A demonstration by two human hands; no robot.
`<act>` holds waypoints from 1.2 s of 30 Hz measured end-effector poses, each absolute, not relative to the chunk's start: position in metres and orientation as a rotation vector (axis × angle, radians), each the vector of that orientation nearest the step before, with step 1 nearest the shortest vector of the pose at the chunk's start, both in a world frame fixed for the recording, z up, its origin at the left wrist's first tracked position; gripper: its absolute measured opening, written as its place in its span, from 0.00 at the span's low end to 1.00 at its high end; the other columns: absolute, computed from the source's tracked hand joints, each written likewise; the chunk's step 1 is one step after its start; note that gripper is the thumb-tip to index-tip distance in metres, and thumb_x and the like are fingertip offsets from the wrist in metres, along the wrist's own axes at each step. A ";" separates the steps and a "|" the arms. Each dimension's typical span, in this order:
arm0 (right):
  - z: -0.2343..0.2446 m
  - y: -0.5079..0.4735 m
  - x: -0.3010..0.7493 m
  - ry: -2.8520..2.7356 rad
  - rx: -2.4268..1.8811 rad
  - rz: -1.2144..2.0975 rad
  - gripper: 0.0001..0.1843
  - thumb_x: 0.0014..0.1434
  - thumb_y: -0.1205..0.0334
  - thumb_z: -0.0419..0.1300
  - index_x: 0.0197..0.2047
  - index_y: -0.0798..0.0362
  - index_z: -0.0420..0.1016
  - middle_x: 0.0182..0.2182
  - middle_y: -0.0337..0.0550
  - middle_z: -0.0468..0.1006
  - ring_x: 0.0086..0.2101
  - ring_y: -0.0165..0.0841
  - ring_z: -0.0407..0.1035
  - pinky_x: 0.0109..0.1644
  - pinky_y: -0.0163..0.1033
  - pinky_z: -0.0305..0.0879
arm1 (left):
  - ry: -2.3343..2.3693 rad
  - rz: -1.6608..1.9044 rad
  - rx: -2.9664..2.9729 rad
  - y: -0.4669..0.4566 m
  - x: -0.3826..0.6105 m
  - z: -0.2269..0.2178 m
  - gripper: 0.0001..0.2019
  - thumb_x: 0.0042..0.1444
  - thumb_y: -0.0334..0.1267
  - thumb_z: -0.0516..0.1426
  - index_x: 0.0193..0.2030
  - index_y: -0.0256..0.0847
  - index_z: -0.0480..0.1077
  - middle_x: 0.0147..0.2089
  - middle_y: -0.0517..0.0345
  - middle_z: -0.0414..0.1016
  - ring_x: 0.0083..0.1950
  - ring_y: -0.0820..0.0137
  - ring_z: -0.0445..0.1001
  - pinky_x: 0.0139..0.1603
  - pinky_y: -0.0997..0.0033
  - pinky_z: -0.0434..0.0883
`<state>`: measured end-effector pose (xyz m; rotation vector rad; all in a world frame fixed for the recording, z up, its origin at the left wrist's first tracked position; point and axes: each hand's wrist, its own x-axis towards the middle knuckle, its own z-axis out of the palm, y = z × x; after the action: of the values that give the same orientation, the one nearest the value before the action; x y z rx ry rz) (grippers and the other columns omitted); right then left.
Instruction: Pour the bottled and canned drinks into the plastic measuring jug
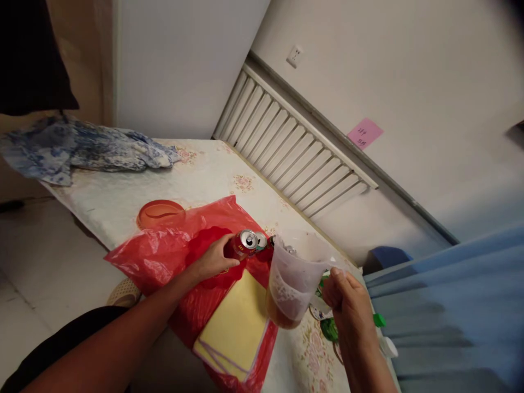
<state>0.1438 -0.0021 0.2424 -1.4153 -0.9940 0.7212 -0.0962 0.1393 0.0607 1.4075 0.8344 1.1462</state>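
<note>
My left hand is wrapped round a red drink can with a silver top, held over a red plastic bag on the table. My right hand grips the handle of a clear plastic measuring jug that holds a little brownish liquid at the bottom. The jug is lifted just right of the can, and the two are close but apart. A second can top shows behind the first.
A yellow folder lies on the bag. The table's floral cloth carries an orange lid and a blue patterned garment. A radiator lines the wall. Green-capped items sit by my right wrist.
</note>
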 end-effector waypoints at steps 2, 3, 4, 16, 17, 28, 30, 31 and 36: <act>0.241 0.001 0.144 -1.026 -1.434 0.742 0.29 0.52 0.43 0.69 0.19 0.50 0.57 0.13 0.26 0.51 0.16 0.22 0.42 0.19 0.31 0.41 | 0.847 1.143 1.438 0.141 -0.096 0.065 0.36 0.41 0.32 0.64 0.61 0.42 0.66 0.61 0.49 0.75 0.61 0.55 0.73 0.62 0.54 0.70; 0.240 0.002 0.145 -1.045 -1.439 0.759 0.29 0.52 0.43 0.69 0.19 0.50 0.57 0.13 0.26 0.51 0.16 0.22 0.42 0.19 0.31 0.40 | 0.855 1.146 1.453 0.141 -0.097 0.067 0.36 0.40 0.32 0.64 0.61 0.42 0.66 0.61 0.50 0.75 0.61 0.55 0.73 0.63 0.55 0.69; 0.240 0.004 0.146 -1.064 -1.445 0.773 0.29 0.52 0.42 0.69 0.19 0.50 0.57 0.13 0.26 0.51 0.16 0.22 0.42 0.19 0.31 0.40 | 0.861 1.149 1.467 0.141 -0.097 0.068 0.36 0.40 0.32 0.64 0.61 0.42 0.67 0.60 0.51 0.75 0.61 0.55 0.73 0.63 0.55 0.69; 0.251 0.008 0.162 -1.227 -1.589 0.874 0.26 0.53 0.40 0.69 0.25 0.52 0.65 0.14 0.25 0.51 0.17 0.21 0.40 0.20 0.32 0.37 | 0.886 1.089 1.494 0.142 -0.100 0.072 0.32 0.41 0.33 0.63 0.58 0.41 0.66 0.59 0.49 0.75 0.60 0.55 0.73 0.61 0.55 0.69; 0.252 0.009 0.161 -1.238 -1.600 0.875 0.26 0.53 0.40 0.69 0.25 0.52 0.66 0.14 0.25 0.51 0.17 0.21 0.40 0.20 0.31 0.37 | 0.881 1.098 1.493 0.142 -0.099 0.071 0.32 0.41 0.33 0.63 0.57 0.41 0.67 0.58 0.49 0.75 0.59 0.55 0.74 0.61 0.55 0.69; 0.269 0.022 0.140 -1.377 -1.708 0.814 0.30 0.49 0.36 0.68 0.21 0.51 0.60 0.13 0.27 0.52 0.17 0.22 0.41 0.20 0.31 0.38 | 0.866 1.145 1.454 0.141 -0.101 0.071 0.29 0.39 0.32 0.63 0.53 0.43 0.71 0.50 0.54 0.79 0.51 0.56 0.77 0.52 0.59 0.74; 0.270 0.025 0.139 -1.409 -1.729 0.797 0.30 0.49 0.35 0.67 0.21 0.51 0.60 0.13 0.27 0.52 0.17 0.22 0.42 0.20 0.31 0.38 | 0.854 1.152 1.455 0.141 -0.102 0.070 0.28 0.39 0.32 0.63 0.52 0.43 0.71 0.49 0.54 0.79 0.50 0.56 0.77 0.51 0.59 0.74; 0.271 0.026 0.138 -1.419 -1.736 0.794 0.30 0.50 0.35 0.67 0.21 0.51 0.61 0.14 0.27 0.52 0.17 0.22 0.42 0.20 0.31 0.38 | 0.847 1.156 1.458 0.141 -0.102 0.070 0.28 0.39 0.32 0.64 0.52 0.43 0.72 0.49 0.54 0.79 0.50 0.56 0.77 0.51 0.60 0.74; 0.274 0.032 0.135 -1.428 -1.745 0.818 0.30 0.48 0.35 0.68 0.22 0.51 0.62 0.15 0.27 0.52 0.17 0.21 0.42 0.20 0.30 0.38 | 0.851 1.150 1.491 0.141 -0.103 0.069 0.29 0.40 0.32 0.63 0.53 0.43 0.71 0.50 0.54 0.79 0.50 0.56 0.78 0.50 0.61 0.74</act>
<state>0.1354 0.0321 0.2738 -1.7452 -1.4283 0.8184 -0.1031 0.1406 0.0689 1.4915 0.8511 1.1498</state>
